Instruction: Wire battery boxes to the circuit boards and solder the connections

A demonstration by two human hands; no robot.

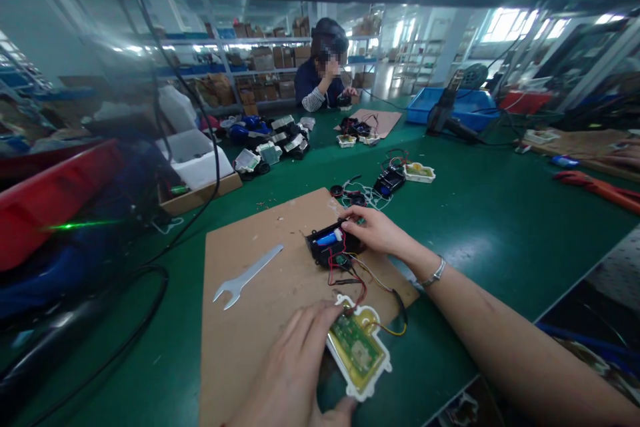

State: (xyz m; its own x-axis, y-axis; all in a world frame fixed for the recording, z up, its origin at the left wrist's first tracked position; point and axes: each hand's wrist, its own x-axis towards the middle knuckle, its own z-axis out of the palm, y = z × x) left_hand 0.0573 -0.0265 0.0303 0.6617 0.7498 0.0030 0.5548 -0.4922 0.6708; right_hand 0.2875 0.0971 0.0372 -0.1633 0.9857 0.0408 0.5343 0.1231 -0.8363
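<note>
Right now my left hand (293, 364) grips a white-framed circuit board (357, 350) at the near edge of the cardboard sheet (250, 267), fingers curled over its rim; my right hand (377, 230) reaches in from the right, fingers closed over a wired black battery case (325, 245).

No legible text, label, brand or number found. Any markings on the green circuit board in its white plastic housing (354, 346), at six o'clock, and the blue cylindrical cell (326, 238), at twelve o'clock, are too small to read.
</note>
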